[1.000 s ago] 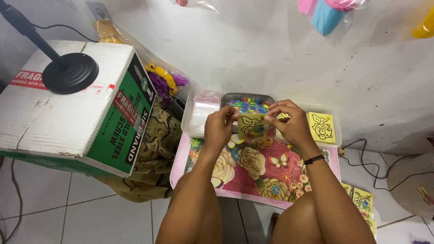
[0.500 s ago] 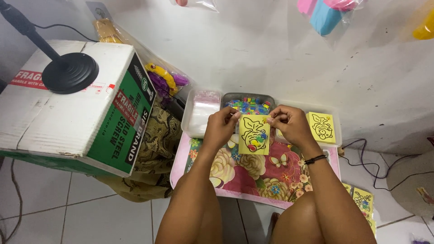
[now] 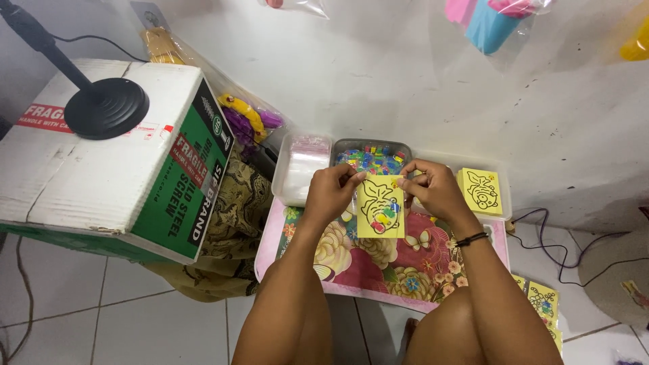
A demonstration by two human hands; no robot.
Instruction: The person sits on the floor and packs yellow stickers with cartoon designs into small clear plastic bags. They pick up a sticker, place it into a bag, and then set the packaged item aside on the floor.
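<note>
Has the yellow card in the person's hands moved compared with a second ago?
Yes. The yellow card has turned upright to face the camera and sits lower, below the grey tray, held by left hand and right hand.

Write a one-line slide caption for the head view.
Both hands, left hand and right hand, hold a yellow picture card upright above a floral tray.

A home floor used as a small packing spot: pale floor tiles and a scuffed white wall, a cardboard box, a low floral table with trays of craft bits, and bagged toys hanging around.
</note>
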